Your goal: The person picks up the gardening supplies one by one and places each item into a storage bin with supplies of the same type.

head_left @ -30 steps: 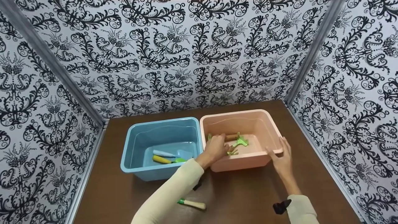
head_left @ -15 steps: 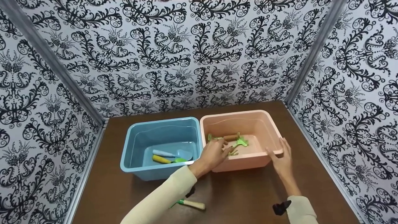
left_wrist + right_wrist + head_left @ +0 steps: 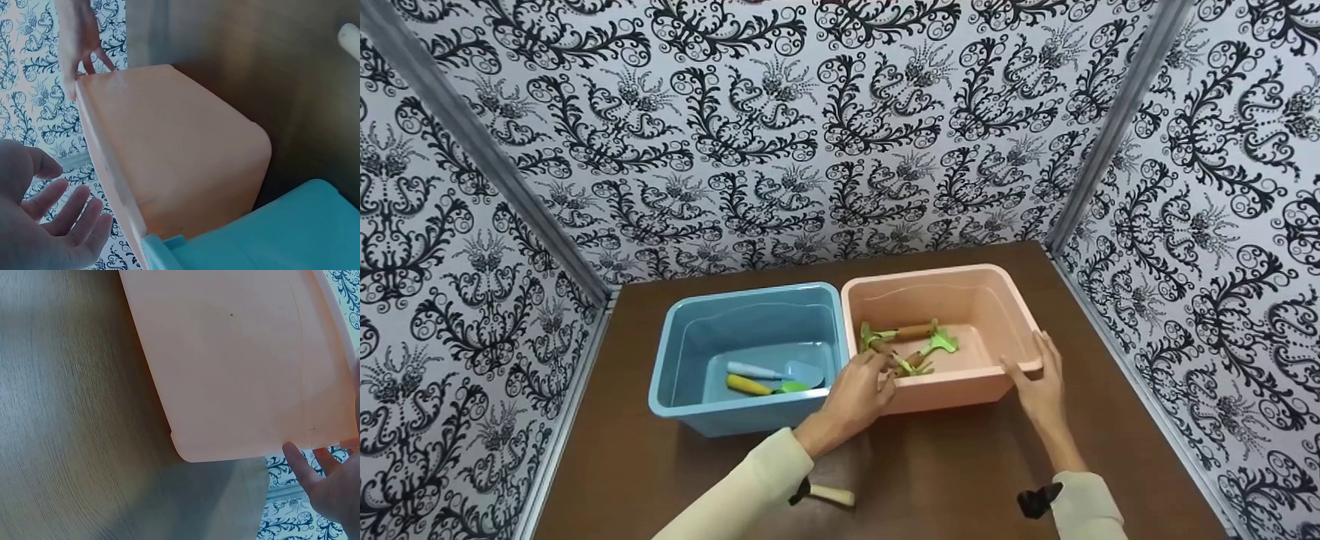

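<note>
My left hand is over the near left corner of the peach plastic bin, fingers loosely bent. Nothing sits between those fingers in the left wrist view. Just beyond them, in the bin, lie several small garden tools with green heads and brown handles, among them a hand rake and a fork with splayed tines. My right hand grips the bin's near right corner, thumb on the front and fingers along the right side. In the right wrist view, the thumb touches the bin wall.
A blue bin stands against the peach one on the left. Inside it are a light blue trowel and a yellow-handled green tool. On the brown table, a cream-handled tool lies partly behind my left wrist. Patterned walls surround the table.
My left hand has drawn back from the tools, toward the near left corner of the peach bin, uncovering more of them. My right hand has stayed at its corner.
</note>
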{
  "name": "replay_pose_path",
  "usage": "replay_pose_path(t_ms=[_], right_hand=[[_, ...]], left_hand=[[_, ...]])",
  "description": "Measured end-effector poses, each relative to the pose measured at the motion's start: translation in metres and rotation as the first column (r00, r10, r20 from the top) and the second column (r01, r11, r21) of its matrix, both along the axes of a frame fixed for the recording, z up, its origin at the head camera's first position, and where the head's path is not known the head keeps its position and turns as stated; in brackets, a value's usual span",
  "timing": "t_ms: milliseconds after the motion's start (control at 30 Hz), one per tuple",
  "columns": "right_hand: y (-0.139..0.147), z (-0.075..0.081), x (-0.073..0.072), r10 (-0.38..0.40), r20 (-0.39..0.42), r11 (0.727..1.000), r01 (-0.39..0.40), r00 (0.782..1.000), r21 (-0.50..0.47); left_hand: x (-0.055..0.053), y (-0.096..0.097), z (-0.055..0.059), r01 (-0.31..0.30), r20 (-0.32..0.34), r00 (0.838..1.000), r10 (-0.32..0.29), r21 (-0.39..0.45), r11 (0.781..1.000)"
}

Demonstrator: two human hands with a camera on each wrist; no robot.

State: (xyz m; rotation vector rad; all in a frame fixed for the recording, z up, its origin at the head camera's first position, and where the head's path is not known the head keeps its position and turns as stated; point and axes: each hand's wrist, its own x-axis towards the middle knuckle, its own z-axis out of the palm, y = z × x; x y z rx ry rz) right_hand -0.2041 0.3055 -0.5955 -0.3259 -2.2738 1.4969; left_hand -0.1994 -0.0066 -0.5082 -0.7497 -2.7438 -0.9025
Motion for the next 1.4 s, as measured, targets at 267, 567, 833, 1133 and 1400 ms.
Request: replay_pose_path(t_ms=[267,567,833,1133,1400], right_hand=[[0.0,0.001,0.001,0.007,0.013,1.0,-0.008,1.0,0.005],[0.0,-0.001,0.0,0.004,-0.005,1.0,-0.004,1.0,-0.007],[-0.001,0.001,-0.001,0.002,-0.03,1.0,-0.002,1.0,-0.018],[-0.002,0.003,0.0,0.009,-0.007,1.0,-0.009,1.0,-0.024],[-0.003,0.005,0.0,0.019,0.012,0.999,-0.019,1.0,-0.032]], left_hand=[[0.01,-0.017,-0.01,0.005,-0.024,1.0,-0.004,0.023,1.0],[0.018,-0.031,-0.02,-0.028,-0.03,0.999,0.028,0.0,1.0],[0.028,-0.042,-0.028,-0.032,-0.028,0.999,0.031,-0.028,0.999],[0.045,-0.052,-0.047,0.05,-0.122,0.99,-0.073,-0.18,0.982],[0.053,-0.066,-0.066,0.114,-0.029,0.992,-0.122,-0.195,0.974]])
